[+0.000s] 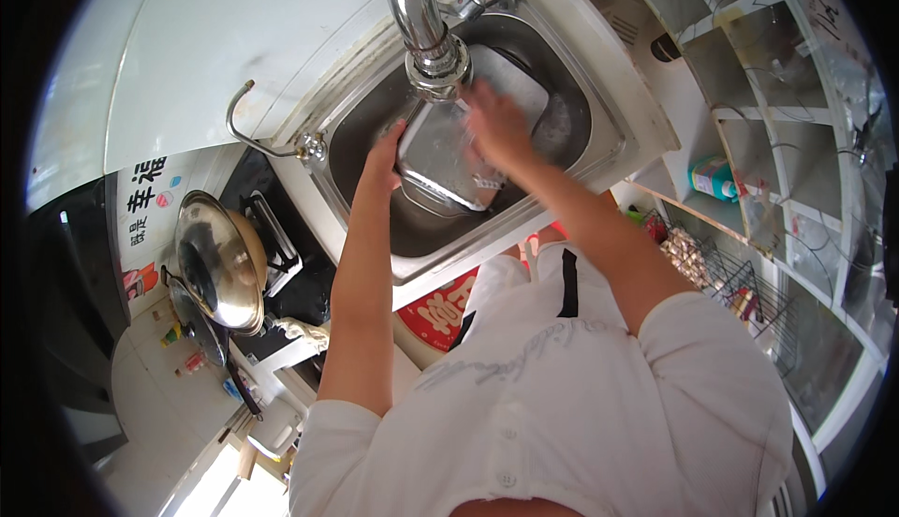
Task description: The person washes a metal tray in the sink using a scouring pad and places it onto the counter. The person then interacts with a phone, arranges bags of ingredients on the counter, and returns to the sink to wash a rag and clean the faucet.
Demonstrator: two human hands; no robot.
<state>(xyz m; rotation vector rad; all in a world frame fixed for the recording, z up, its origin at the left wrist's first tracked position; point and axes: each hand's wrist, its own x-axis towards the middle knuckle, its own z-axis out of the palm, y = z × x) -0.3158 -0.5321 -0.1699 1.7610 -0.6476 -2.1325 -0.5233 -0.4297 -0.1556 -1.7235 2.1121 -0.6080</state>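
A shallow rectangular metal tray (439, 148) lies tilted in the stainless steel sink basin (414, 236). My left hand (386, 159) grips its left edge, with the thumb along the rim. My right hand (499, 127) is over the tray's surface and blurred by motion. Whether anything is in its fingers cannot be made out. Another rim shows beneath the tray's lower edge, mostly hidden. The chrome faucet (439, 60) hangs above the tray and covers part of its far side. Some suds and water show at the basin's right.
A thin curved metal spout (242, 120) rises at the sink's left corner. Further left, a lidded metal wok (218, 264) and a dark frying pan (200, 320) stand by the stove. At right are shelves with a teal bottle (713, 178) and a wire basket (751, 299).
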